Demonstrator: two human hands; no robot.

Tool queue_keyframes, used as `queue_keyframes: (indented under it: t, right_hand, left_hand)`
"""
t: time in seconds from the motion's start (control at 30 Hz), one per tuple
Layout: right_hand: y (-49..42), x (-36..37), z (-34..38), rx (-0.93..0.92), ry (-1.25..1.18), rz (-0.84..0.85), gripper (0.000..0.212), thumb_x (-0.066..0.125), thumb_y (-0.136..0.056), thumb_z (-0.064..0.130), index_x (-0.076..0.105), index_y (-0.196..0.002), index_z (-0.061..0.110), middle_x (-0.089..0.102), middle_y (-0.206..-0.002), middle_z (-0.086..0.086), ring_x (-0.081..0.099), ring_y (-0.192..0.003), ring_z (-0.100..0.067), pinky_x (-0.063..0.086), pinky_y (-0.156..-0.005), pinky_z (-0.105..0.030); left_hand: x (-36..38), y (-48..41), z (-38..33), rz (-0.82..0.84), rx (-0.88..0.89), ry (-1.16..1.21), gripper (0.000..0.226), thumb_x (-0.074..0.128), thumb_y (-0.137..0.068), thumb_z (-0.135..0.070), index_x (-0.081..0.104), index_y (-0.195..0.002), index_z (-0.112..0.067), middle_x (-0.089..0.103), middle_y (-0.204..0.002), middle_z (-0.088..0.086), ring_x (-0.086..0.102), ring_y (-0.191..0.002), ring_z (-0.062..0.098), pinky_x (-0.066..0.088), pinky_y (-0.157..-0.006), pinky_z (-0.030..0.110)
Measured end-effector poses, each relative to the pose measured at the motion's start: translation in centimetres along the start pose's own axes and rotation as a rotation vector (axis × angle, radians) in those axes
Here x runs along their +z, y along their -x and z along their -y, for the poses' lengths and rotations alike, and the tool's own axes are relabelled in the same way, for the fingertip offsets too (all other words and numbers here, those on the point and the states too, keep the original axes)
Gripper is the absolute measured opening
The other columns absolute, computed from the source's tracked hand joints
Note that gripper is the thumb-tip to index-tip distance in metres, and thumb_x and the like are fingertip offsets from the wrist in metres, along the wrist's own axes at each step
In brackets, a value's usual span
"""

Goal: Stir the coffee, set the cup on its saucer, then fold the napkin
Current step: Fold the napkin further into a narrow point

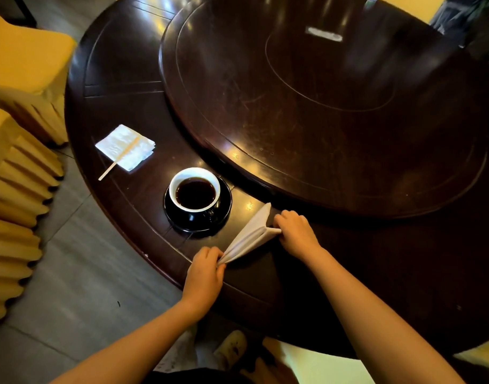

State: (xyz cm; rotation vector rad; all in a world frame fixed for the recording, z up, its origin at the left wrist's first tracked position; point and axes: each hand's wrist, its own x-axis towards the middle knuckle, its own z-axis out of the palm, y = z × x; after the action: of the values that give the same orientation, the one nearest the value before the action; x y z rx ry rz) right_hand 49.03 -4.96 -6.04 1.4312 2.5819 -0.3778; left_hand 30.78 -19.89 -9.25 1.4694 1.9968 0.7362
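Napkin [251, 235] — white, creased, triangular — pinched between both hands.

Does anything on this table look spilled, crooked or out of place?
Nothing spilled. The cup sits a little off-centre on its saucer. The wooden stirrer lies across a folded napkin, one end poking off it. Both hands, left hand and right hand, hold the napkin being folded.

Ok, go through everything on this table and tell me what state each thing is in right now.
White-lined black coffee cup: upright, full, on saucer.
Black saucer: under cup.
Wooden stir stick: lying across a napkin.
Flat white paper napkin: folded, under the stick.
White napkin being folded: partly folded, lifted.
Left hand: pinching its near corner.
Right hand: gripping its far end.
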Motion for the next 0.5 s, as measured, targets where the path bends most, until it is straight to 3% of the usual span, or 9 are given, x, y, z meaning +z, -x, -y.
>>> queue_keyframes:
  t: [0.1,0.3,0.4,0.5]
  right_hand:
    - [0.8,0.0,-1.1,-0.006,0.124,0.059,0.019,0.053,-0.083,0.017,0.053,-0.102,0.015,0.053,-0.110,-0.007,0.047,-0.104,-0.028,0.035,-0.079,-0.035]
    - [1.8,-1.4,-2.0,0.268,0.164,0.203,0.022,0.049,-0.085,0.012,0.053,-0.107,0.014,0.054,-0.115,-0.010,0.047,-0.109,-0.030,0.039,-0.086,-0.038]
    - [0.4,-2.8,-1.1,0.459,-0.180,0.194,0.021,0.048,-0.088,0.017,0.064,-0.099,0.009,0.063,-0.105,-0.013,0.058,-0.099,-0.030,0.047,-0.079,-0.038]
    - [-2.0,-3.8,0.7,0.561,-0.582,0.191,0.039,0.044,-0.093,0.030,0.070,-0.084,0.002,0.069,-0.081,-0.013,0.062,-0.078,-0.028,0.049,-0.074,-0.036]
  left_hand:
    - [-0.1,-0.3,0.0,0.021,0.005,0.005,0.004,0.060,-0.085,-0.014,0.058,-0.089,-0.012,0.044,-0.083,-0.005,0.043,-0.075,0.012,0.031,-0.058,0.016]
    - [-0.3,0.0,0.4,0.035,0.039,0.000,0.011,0.061,-0.084,-0.011,0.060,-0.094,-0.012,0.046,-0.088,-0.005,0.044,-0.082,0.009,0.035,-0.068,0.022]
    - [-0.4,0.2,0.5,0.038,0.045,-0.002,0.015,0.062,-0.082,-0.010,0.061,-0.097,-0.013,0.046,-0.089,-0.006,0.043,-0.083,0.008,0.036,-0.068,0.020]
    - [-0.5,0.1,0.5,0.051,0.039,0.002,0.014,0.063,-0.082,-0.011,0.059,-0.096,-0.014,0.044,-0.087,-0.007,0.043,-0.080,0.009,0.033,-0.065,0.018]
